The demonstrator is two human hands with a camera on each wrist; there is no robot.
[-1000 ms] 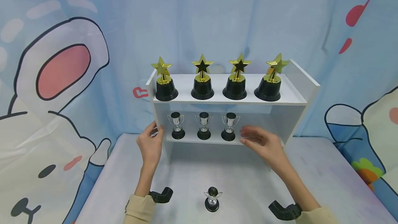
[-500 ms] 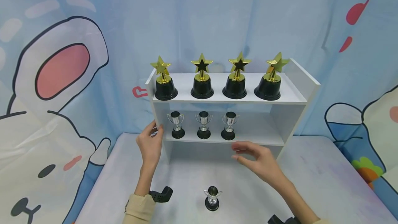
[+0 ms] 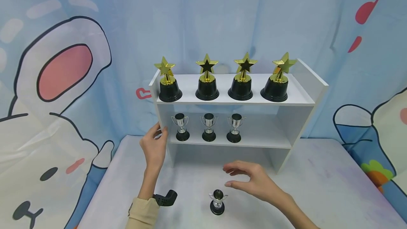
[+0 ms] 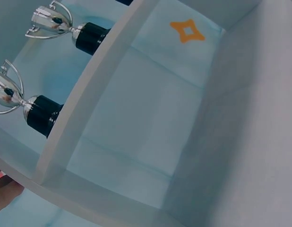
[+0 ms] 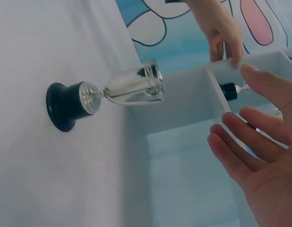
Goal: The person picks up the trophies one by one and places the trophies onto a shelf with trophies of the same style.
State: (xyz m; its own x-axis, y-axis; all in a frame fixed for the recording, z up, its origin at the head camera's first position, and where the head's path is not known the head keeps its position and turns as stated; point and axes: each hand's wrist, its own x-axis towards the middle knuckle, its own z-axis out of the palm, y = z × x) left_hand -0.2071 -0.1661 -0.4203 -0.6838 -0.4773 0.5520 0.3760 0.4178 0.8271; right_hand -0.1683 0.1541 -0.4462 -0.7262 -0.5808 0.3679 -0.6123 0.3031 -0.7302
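Note:
A small silver trophy cup (image 3: 217,203) with a black base stands upright on the white table (image 3: 321,183), in front of the white shelf (image 3: 264,133). My right hand (image 3: 254,181) hovers just above and to the right of this cup, apart from it. Its fingers and thumb are spread and hold nothing, as the right wrist view also shows. At the shelf's left side my left hand (image 3: 154,149) pinches the side panel's edge between thumb and fingers. Three silver cups, one of them the left cup (image 3: 180,126), stand in a row on the middle board.
Several gold star trophies with black bases, such as the rightmost star trophy (image 3: 276,84), line the shelf's top board. Right of the three cups, bare board (image 3: 267,140) shows. A blue cartoon curtain (image 3: 127,63) hangs behind the table.
My right hand has come away from the middle board, moving down and left to near the cup on the table. The left hand keeps its place on the side panel.

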